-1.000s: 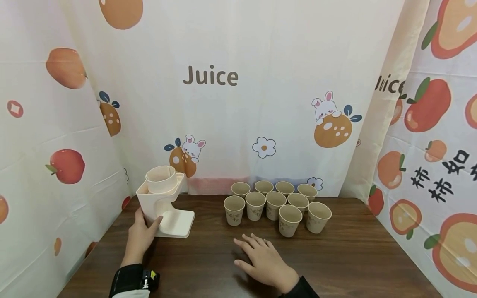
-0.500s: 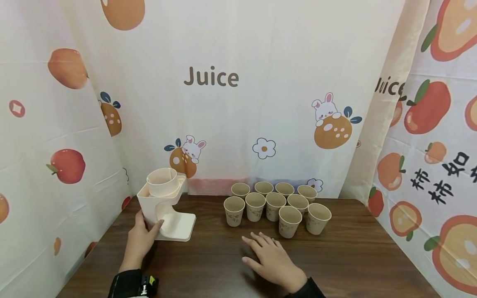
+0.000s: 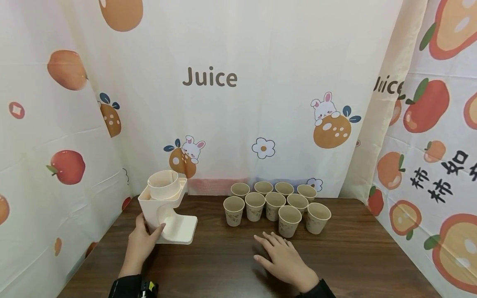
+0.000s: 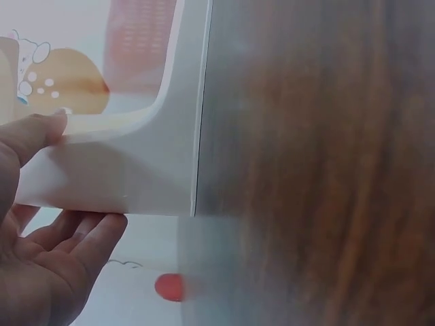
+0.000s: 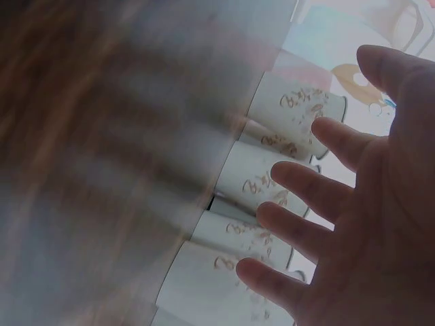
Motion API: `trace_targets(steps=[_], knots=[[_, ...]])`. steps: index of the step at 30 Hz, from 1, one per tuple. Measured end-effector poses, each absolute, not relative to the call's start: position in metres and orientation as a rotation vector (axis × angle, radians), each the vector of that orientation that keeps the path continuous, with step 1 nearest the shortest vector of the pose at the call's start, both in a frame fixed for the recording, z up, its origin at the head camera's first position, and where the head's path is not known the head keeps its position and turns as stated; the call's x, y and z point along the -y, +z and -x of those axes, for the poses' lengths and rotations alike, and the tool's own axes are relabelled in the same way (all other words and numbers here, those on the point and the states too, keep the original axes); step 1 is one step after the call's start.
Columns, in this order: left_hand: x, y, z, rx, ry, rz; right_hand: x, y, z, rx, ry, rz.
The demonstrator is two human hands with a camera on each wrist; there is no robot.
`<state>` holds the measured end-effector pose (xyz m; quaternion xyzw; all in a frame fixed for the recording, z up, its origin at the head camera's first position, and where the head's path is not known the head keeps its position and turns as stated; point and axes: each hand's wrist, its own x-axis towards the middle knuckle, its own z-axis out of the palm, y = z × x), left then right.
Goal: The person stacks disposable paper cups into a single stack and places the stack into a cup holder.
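At the lower left of the frame, our left hand [image 3: 140, 242] grips the upright of a white stand [image 3: 156, 209]; in the left wrist view our thumb lies along one side and our fingers close in from the other, a narrow hold round the column. The stand is left of the picture's middle, its base plate [image 3: 182, 228] pointing right and apparently flat on the table [image 3: 208, 265], with a round open piece [image 3: 163, 191] seated in its top.

Our right hand [image 3: 283, 258] is right of centre near the bottom, fingers spread wide and holding nothing, just in front of ten paper cups [image 3: 255, 209]. We cannot tell whether a fingertip touches the nearest cup [image 3: 289, 223].

Should that hand push forward, we think the nearest cup could topple and knock its neighbours, since they look light and stand crowded. On the left, our hold is low, so a sharp pull might rock the tall stand; the round piece could then jump out, if it is not fixed.
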<state>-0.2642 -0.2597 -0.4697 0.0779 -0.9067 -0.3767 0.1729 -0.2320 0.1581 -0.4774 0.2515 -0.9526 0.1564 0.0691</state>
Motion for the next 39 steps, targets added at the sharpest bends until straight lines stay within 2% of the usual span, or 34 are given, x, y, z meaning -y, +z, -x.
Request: trace_targets(steps=[39], knots=[[0.252,-0.454,0.245,2.827,-1.128,-0.046,-0.187,-0.466,0.233,2.880,0.473,-0.582]])
